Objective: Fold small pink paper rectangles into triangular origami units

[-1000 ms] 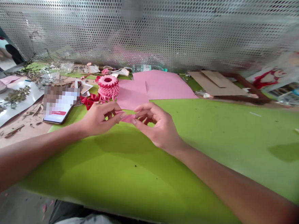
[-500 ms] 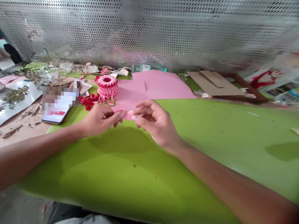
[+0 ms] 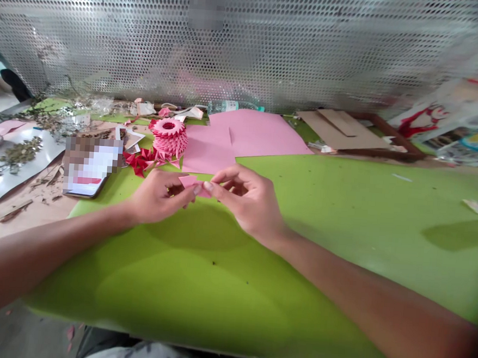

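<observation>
Above the middle of the green sheet that covers the near part of the table, the left hand and the right hand meet over a small pink paper piece. That piece sits between the two hands, pinched at its left end by the left thumb and fingers and at its right end by the right thumb and forefinger, whose tips nearly touch each other beneath it. Both hands are curled almost closed around the paper, with the remaining right fingers bent loosely inward and raised slightly; whether the paper rests on the green sheet or is lifted just off it cannot be told. Beyond the hands, near but apart from them, lie large pink sheets, overlapping the far edge of the green sheet. Just left of those sheets stands a round pink folded-paper ring, built of many small wedges, with loose red and pink folded pieces scattered at its foot. Further left a phone lies flat with its screen up, and past it dried leaves are spread over a pale surface. Brown cardboard pieces lie at the far right, in front of a perforated metal screen that runs along the back.
</observation>
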A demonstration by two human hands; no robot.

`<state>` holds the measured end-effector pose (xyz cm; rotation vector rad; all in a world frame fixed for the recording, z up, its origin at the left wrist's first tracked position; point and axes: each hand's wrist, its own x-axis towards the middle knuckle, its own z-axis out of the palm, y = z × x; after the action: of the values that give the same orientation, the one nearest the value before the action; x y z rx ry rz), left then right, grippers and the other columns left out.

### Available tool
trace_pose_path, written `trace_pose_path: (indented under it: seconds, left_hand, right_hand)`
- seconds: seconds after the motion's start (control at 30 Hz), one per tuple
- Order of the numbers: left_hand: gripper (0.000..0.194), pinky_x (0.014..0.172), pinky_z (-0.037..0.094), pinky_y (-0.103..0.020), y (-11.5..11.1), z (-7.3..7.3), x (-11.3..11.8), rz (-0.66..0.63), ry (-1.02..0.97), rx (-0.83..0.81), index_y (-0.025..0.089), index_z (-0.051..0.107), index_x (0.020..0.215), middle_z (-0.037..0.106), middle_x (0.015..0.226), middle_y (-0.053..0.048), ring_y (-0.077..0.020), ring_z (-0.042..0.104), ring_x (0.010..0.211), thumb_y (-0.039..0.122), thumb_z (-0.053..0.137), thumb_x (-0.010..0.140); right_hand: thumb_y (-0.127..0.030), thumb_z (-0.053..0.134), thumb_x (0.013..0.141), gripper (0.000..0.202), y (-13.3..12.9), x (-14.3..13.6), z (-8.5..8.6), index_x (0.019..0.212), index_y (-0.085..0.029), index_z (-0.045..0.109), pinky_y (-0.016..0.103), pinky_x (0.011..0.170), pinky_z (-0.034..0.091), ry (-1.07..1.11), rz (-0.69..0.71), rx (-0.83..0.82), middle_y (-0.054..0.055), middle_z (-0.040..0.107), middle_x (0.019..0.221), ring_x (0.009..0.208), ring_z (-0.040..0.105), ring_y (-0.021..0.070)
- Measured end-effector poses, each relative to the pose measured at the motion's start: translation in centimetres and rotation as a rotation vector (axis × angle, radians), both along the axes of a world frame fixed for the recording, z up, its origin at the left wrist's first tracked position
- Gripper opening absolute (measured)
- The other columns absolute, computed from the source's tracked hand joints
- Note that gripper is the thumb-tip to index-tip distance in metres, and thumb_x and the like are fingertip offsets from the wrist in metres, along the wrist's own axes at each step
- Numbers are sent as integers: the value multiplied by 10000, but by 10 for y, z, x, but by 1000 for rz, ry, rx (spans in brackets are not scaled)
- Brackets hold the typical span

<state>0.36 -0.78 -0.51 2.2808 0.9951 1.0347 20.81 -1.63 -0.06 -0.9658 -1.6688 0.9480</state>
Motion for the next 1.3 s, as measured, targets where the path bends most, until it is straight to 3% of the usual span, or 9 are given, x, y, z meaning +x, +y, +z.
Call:
trace_pose_path:
  seconds: [0.2,0.33,0.6,0.77,1.13,1.3]
  left_hand:
    - [388,439,388,-172,-1,4,-2,22,-37,34,131,630,641,641,558,-14,-72,538,446,323,541,967]
    - [382,436,386,-171,-1,5,-2,26,-37,55,132,635,658,637,558,-13,-71,533,445,324,533,972]
    - [361,446,360,-190,1,2,-4,35,43,185,132,640,660,612,543,-9,-76,519,454,307,555,964]
    - [300,463,394,-198,3,-3,-6,3,48,271,133,675,733,644,578,-19,-90,559,481,288,558,960]
    - [297,448,373,-195,1,-1,-4,-34,93,346,136,666,717,657,576,-15,-81,551,463,271,562,960]
    - [203,492,469,-169,-1,-1,-4,41,43,342,141,691,959,744,753,-31,-82,624,521,337,651,922]
  right_hand:
    - [-415,719,845,206,7,3,-1,924,-228,681,213,471,412,326,227,-326,-13,651,840,592,568,88]
    - [-425,759,808,238,9,2,-2,834,-211,659,205,469,404,317,324,-435,-31,607,748,562,537,78]
    - [-470,735,833,263,11,3,-7,879,-214,696,207,482,406,235,332,-403,-35,603,675,552,534,81]
    - [-474,741,817,288,10,4,-3,876,-193,719,218,468,384,97,270,-340,-1,662,771,587,563,90]
    - [-486,717,846,305,3,0,-1,820,-182,705,264,573,466,34,191,-161,31,696,756,636,575,127]
    - [-498,720,837,316,2,-1,-1,809,-185,686,249,508,399,60,115,-90,7,630,698,582,510,114]
